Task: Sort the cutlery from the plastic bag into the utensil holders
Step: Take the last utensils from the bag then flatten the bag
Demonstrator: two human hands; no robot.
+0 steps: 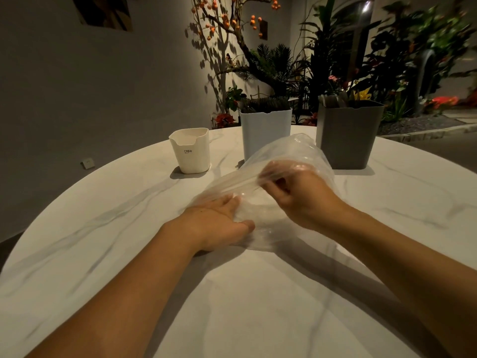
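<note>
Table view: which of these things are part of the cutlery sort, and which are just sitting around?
Part of the job:
- clear plastic bag, held by the right hand, left hand flat on it
- cream holder
- white holder, dark cutlery inside
- grey holder, pale cutlery inside

Just there:
- marble table
- plants behind
- wall picture

Our two bare forearms reach forward and angle inward toward each other. Our left hand (216, 223) lies low, palm down, fingers straight and together, thumb stretched toward the right hand. Our right hand (291, 192) sits higher, just beside it, fingers curled, pinching thin film between thumb and fingertips.
</note>
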